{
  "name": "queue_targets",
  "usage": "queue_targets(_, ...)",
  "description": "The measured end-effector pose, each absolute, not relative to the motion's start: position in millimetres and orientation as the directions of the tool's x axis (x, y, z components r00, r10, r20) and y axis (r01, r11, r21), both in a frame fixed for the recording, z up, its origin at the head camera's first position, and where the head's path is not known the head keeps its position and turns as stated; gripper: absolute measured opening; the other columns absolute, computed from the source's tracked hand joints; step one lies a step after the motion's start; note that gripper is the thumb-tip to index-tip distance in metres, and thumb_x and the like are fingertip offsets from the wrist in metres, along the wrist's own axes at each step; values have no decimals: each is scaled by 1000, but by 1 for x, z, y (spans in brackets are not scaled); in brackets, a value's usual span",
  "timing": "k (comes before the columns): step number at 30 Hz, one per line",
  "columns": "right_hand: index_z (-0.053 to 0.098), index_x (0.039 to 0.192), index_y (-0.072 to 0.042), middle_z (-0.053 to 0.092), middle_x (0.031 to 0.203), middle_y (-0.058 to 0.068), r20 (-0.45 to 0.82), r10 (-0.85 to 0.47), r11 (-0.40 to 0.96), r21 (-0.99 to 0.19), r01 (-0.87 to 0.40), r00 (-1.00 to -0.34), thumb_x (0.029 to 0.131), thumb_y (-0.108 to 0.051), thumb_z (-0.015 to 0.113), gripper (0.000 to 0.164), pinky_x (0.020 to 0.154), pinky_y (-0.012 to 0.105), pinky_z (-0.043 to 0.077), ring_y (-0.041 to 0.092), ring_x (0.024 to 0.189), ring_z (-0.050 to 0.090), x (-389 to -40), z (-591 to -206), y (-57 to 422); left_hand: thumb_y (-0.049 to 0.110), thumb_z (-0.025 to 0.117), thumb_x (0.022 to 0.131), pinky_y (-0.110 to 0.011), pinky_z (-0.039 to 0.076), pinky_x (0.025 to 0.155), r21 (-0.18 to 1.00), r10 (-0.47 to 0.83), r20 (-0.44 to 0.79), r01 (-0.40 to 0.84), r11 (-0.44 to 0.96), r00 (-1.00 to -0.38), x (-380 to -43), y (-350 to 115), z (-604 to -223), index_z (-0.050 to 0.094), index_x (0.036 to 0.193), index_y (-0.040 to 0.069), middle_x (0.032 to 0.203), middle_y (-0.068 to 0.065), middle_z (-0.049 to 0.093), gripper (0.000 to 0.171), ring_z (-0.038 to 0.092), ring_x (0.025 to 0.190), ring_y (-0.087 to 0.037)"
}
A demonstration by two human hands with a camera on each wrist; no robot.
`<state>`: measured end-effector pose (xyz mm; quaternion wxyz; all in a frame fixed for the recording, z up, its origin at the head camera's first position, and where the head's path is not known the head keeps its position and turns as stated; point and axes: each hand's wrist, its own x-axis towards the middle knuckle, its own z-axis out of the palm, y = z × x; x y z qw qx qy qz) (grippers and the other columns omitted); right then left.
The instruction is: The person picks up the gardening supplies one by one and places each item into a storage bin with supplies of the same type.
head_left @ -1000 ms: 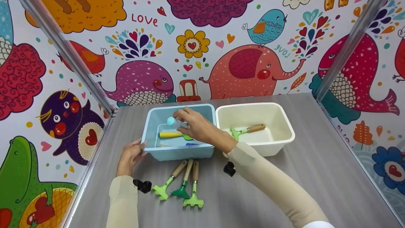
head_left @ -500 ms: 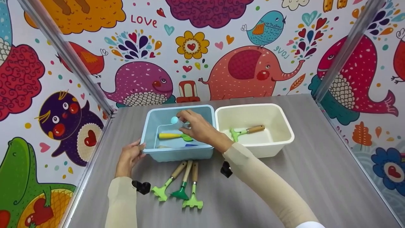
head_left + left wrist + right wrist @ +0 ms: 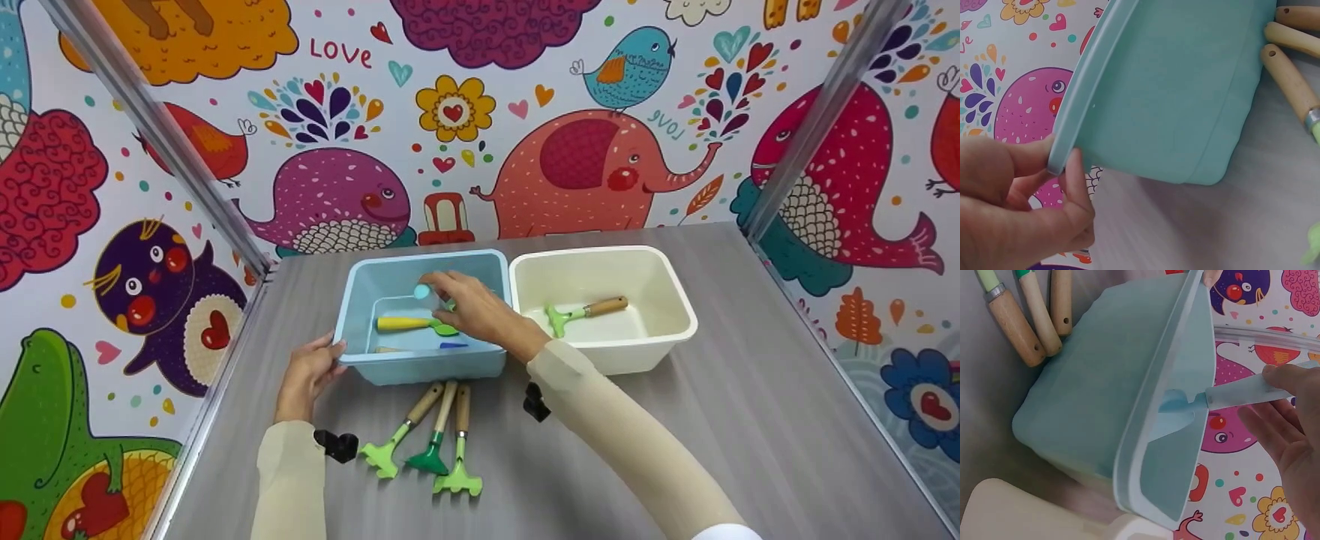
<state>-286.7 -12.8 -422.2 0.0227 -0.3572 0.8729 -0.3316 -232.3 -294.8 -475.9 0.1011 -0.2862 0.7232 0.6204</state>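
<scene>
My left hand [image 3: 306, 371] pinches the rim of the light blue bin [image 3: 427, 369] at its near left corner; thumb and fingers are on either side of the rim [image 3: 1081, 93] in the left wrist view. Over that bin, my right hand [image 3: 480, 311] holds a light blue toy shovel by its handle [image 3: 1235, 394]. The shovel's blade [image 3: 1174, 413] points down into the bin, and from the head its round handle end [image 3: 421, 291] faces up. Beneath it lie a green toy trowel with a yellow handle [image 3: 401, 323] and a blue piece [image 3: 453, 346], partly hidden by the near wall.
A cream bin [image 3: 615, 358] stands against the blue bin's right side, with a light green rake [image 3: 559, 319] inside. In front, two light green rakes [image 3: 459, 480] and a dark green-headed tool [image 3: 429, 459] lie on the grey table [image 3: 600, 480]. Patterned walls rise behind.
The right hand has shifted slightly right with the shovel, whose handle now stands more end-on to the head view. The left hand stays at the blue bin's rim.
</scene>
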Motion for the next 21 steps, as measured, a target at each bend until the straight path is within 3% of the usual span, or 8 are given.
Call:
queue_targets(10,51,142,-18,63,131,9,83,-641,597,-571,-563,-763,96,-13,67,49,100,38,54,25,110,62,-289,-434,-12,13,52,103,-14,54,68,839,-282,-500,-538,76,-819,-232,-295,-477,32,155,7,120,-15,58,56,56,71,-1)
queue_targets(15,51,145,-22,57,144,8,40,-641,649,-505,-569,-766,97,-15,64,50,108,42,48,24,121,60,-288,-440,-13,15,51,104,-13,52,67,837,-284,-497,-540,94,-820,-232,-293,-477,30,156,9,133,-18,52,56,55,75,-2)
queue_targets(21,51,146,-26,53,150,7,-23,-642,685,-468,-559,-767,98,-15,63,51,111,47,45,26,133,55,-285,-445,-13,16,51,105,-13,53,67,830,-307,-496,-548,108,-812,-233,-292,-478,32,156,11,126,-14,54,55,55,75,-2)
